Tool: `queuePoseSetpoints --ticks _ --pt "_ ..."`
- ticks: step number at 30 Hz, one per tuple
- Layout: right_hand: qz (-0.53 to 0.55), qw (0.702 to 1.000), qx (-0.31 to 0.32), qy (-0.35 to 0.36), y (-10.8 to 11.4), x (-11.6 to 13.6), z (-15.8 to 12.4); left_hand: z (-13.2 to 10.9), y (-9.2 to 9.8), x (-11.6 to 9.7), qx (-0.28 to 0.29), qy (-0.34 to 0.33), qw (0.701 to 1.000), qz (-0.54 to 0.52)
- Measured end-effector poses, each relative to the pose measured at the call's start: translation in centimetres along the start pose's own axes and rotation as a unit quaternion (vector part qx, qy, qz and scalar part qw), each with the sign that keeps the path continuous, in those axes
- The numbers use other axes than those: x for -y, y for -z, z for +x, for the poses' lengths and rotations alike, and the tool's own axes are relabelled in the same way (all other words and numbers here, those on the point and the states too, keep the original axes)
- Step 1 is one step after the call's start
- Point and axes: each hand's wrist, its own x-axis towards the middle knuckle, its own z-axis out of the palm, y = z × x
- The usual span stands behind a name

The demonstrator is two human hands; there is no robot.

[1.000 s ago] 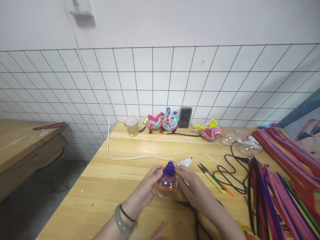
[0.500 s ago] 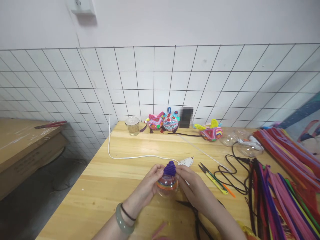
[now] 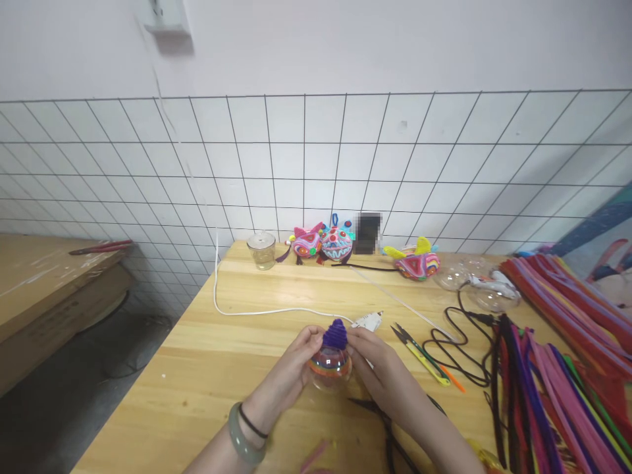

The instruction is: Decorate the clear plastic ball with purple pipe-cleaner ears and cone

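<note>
Near the table's front, a clear round ball with orange and rainbow bands is held between both hands. A ridged purple cone stands at its top. My left hand is closed round the left side, its thumb and fingertips at the cone's lower left edge. From the right, my right hand pinches at the cone's lower right edge, its fingers bent together. The palms hide part of the ball's sides. Just behind my right hand lies a white glue gun, partly covered.
Yellow-handled snips and an orange stick lie right of my right hand, beside a coiled black cable. Fuzzy coloured strips cover the right side. A glass, decorated fish figures and clear balls stand along the back.
The view has shifted very slightly. Both hands keep almost the same hold on the ball and purple cone.
</note>
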Motion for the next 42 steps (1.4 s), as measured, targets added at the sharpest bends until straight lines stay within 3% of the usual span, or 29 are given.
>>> queuePoseSetpoints --ticks 31,38,42 --pt "0.02 1.0 0.011 -0.019 0.13 -0.09 0.01 -0.01 0.12 -0.02 0.007 0.016 1.0 0.017" --pt "0.03 0.999 -0.033 -0.027 0.32 -0.52 -0.16 0.02 0.17 -0.13 0.014 0.003 1.0 -0.011" --pt "0.037 0.994 -0.095 -0.046 0.05 -0.63 -0.59 0.06 0.32 -0.32 0.02 0.018 0.996 -0.085"
